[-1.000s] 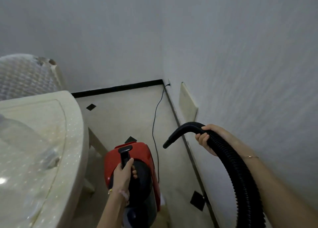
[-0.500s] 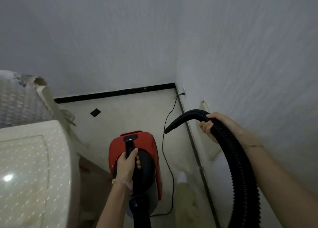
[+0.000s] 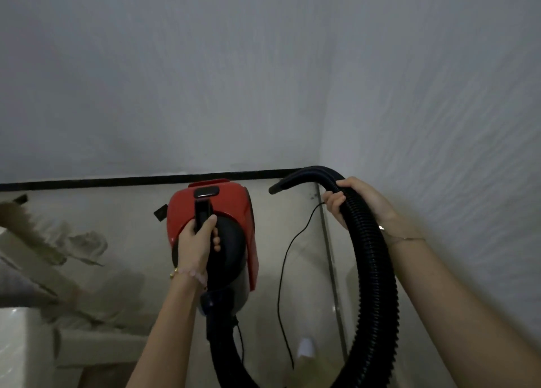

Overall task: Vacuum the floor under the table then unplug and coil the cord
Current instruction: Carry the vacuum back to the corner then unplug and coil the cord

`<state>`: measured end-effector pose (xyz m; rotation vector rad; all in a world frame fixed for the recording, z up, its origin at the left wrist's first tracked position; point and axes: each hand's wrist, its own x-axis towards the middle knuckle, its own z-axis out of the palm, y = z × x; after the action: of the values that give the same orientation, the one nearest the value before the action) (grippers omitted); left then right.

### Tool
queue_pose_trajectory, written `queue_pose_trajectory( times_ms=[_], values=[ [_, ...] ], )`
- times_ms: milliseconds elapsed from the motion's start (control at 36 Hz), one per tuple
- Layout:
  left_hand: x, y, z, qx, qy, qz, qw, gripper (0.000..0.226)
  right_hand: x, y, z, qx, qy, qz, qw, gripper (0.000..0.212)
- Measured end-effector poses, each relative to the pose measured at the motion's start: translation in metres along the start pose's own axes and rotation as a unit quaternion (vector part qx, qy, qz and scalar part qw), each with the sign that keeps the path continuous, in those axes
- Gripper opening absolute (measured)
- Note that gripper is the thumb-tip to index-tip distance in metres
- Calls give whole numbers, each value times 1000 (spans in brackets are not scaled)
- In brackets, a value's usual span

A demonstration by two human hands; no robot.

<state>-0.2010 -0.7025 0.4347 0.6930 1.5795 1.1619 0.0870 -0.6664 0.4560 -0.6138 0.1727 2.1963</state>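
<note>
- Vacuum cleaner (image 3: 210, 212), red and black, is held off the floor (image 3: 123, 212) by its black top handle, close to the far corner where the two walls meet.
- Left hand (image 3: 195, 241) is closed round that handle, fingers (image 3: 216, 239) wrapped under it.
- Right hand (image 3: 357, 201) is clamped on the ribbed black hose (image 3: 377, 285) just behind the curved nozzle (image 3: 292, 179), which points left toward the vacuum body.
- Hose is seen looping down from the right hand, along the bottom edge of the view, and back up into the rear of the vacuum.
- Cord (image 3: 282, 270) is a thin black line on the floor along the right-hand wall, between the two hands; its long axis runs toward the far corner.
- Plug and socket cannot be made out; the right hand is judged nearer the cord's far end.
- Worktop (image 3: 17, 343) is only partly seen, at the lower left.
</note>
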Motion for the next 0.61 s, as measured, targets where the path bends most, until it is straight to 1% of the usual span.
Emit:
queue_pose_trajectory(
  times_ms=[278,361,444,611],
  values=[
    [94,27,70,5,-17,-17,1000,15,53,-84,3,43,8,-16,999,61],
    [131,28,90,29,-45,-37,998,16,72,-109,3,50,20,-44,998,62],
    [171,30,108,40,-66,-52,996,16,94,-133,4,54,41,-81,994,69],
    [250,47,143,68,-123,-88,986,18,149,-176,14,90,87,-123,984,68]
  ],
)
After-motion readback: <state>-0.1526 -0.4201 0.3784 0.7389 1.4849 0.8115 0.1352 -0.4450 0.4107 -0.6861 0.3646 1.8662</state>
